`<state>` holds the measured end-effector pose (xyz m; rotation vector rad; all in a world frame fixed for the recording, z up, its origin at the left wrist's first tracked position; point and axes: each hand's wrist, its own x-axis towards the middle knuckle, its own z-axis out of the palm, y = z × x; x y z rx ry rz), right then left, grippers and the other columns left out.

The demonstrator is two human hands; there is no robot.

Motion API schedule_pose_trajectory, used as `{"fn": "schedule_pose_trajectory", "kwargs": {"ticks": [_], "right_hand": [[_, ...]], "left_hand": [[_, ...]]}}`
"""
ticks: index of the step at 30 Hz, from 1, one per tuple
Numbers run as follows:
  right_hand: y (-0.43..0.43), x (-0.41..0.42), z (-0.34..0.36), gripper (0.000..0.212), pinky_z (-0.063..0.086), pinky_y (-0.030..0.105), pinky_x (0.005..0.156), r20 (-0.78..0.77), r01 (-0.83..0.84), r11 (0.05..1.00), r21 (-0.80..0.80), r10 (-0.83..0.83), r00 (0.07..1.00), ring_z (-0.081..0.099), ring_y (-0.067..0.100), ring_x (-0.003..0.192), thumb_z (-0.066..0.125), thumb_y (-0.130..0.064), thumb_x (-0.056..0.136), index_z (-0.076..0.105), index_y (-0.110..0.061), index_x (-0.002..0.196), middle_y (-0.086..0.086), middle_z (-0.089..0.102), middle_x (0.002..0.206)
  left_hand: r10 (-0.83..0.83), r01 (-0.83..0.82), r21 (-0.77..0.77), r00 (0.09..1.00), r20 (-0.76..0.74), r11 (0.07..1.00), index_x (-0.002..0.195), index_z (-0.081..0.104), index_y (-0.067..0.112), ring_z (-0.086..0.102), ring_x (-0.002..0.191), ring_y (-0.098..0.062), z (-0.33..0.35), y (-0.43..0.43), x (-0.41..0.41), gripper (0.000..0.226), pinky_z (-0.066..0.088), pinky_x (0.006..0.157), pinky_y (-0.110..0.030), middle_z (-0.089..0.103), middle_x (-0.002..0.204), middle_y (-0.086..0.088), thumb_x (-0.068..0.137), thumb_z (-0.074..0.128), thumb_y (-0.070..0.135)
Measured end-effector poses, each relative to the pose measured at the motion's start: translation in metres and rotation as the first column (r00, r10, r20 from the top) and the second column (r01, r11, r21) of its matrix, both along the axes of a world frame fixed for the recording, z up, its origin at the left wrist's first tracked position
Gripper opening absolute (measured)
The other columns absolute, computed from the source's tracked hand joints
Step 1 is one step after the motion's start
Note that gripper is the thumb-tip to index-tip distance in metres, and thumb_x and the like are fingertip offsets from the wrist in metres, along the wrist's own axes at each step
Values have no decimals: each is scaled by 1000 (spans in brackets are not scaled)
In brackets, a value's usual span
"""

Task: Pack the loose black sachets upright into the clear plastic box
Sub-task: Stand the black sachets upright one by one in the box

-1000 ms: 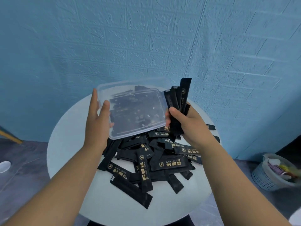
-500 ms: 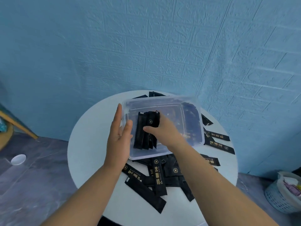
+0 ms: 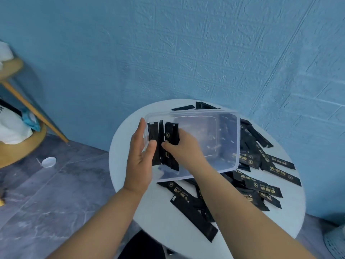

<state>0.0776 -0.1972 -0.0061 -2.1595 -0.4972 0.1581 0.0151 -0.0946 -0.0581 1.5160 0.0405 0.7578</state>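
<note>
The clear plastic box rests on the round white table, partly over the pile of loose black sachets. My left hand presses flat against the box's left wall, thumb over its rim. My right hand reaches inside the box and holds a bundle of black sachets standing upright against that left wall. More sachets lie in front of the box, to its right and behind it.
A blue brick-pattern wall stands close behind the table. A wooden stool or rack with white cloth is at the left. A small white lid lies on the grey floor. A pale basket edge shows at bottom right.
The bundle in my right hand has gone from beside the box into it and then slid to the left wall. My left hand stays on the box's left side. The camera has swung left.
</note>
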Motion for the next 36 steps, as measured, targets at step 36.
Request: {"fn": "schedule_pose_trajectory", "kwargs": {"ticks": [36], "right_hand": [[18,-3,-30,13,53,21,65,-75,2,1000,27,0,997,67,18,82,59,-20,87,59,-19,100,5,70,85]], "left_hand": [[47,-52,122,998,42,991,136,15,41,16,133,18,-28,16,4,46,16,105,-4,19,135,52,93,32,39]]}}
